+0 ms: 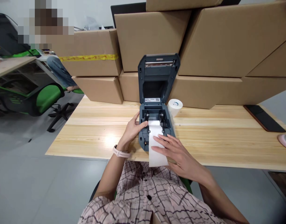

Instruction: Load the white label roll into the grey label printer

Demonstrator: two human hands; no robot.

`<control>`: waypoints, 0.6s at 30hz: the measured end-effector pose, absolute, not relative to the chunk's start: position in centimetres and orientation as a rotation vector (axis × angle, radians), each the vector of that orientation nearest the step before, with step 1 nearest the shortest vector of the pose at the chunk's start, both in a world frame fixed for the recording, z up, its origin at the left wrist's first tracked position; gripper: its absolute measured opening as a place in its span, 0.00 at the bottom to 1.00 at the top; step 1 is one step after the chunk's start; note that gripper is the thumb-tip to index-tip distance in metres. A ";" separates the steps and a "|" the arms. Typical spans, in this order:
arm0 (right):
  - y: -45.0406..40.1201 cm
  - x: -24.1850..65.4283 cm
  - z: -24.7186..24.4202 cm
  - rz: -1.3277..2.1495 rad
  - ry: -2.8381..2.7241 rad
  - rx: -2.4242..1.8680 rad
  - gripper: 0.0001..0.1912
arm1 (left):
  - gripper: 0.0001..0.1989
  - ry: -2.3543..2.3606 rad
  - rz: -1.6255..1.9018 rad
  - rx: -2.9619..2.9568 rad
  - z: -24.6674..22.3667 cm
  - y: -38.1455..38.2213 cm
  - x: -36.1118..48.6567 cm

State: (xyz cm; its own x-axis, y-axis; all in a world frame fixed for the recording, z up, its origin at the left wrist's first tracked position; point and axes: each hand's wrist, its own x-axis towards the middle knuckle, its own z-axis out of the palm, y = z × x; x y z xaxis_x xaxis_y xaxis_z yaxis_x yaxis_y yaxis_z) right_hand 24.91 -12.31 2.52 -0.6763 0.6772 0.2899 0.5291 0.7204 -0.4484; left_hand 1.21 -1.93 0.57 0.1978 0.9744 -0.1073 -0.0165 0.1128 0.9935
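A dark grey label printer stands on the wooden table with its lid raised. From its inside a white label strip runs toward me and hangs past the printer's front. My left hand rests along the printer's left side, its thumb reaching over the rim to the strip's edge and its fingers spread along the casing. Over the strip lies my right hand, fingers stretched out and resting on the paper. Behind the printer's right side stands a white paper roll.
Cardboard boxes are stacked along the table's back. A dark phone-like slab lies at the right, near a pink-rimmed object. To the left are a green chair and another person's leg. The table's front edge is close to me.
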 end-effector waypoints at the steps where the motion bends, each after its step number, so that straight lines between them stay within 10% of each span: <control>1: -12.3 25.0 2.5 0.466 -2.496 -0.930 0.26 | 0.44 1.102 0.992 1.205 0.6 -1.9 1.2; 10: -6.6 29.3 11.0 0.518 -2.276 -0.666 0.27 | 0.35 1.696 0.982 1.845 3.2 -5.7 1.7; 14: 3.9 27.2 14.9 0.201 -1.768 -0.907 0.28 | 0.14 1.540 1.094 2.116 3.7 -10.7 2.7; 18: 11.1 24.6 15.9 0.424 -1.739 -0.999 0.31 | 0.15 1.258 1.192 2.068 3.2 -14.4 2.3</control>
